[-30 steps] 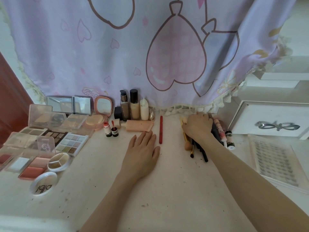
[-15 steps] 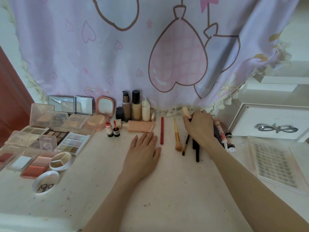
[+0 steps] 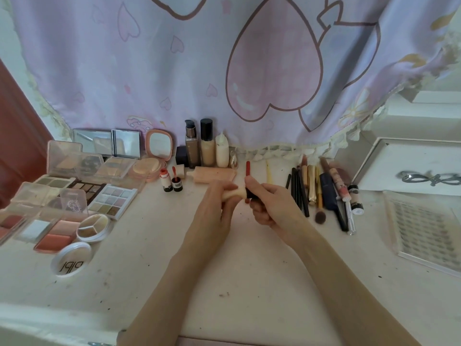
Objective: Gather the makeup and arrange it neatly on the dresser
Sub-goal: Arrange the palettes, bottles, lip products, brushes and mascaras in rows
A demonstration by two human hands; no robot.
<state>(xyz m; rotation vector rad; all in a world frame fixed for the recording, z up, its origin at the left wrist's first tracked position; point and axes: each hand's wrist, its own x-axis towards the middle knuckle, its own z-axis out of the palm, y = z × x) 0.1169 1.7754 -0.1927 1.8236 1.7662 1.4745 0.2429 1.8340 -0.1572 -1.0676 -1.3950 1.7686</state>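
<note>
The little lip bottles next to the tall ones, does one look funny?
Yes. One small lip bottle stands open, its red wand sticking up out of it, and its cap sits loose behind it. The one beside it is capped.

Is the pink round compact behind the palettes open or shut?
Open: the pink round compact has its lid raised, mirror facing forward, above the powder pan.

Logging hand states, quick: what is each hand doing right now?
Left hand: grips the cream sponge end of an applicator.
Right hand: grips the same applicator's dark handle.
</note>
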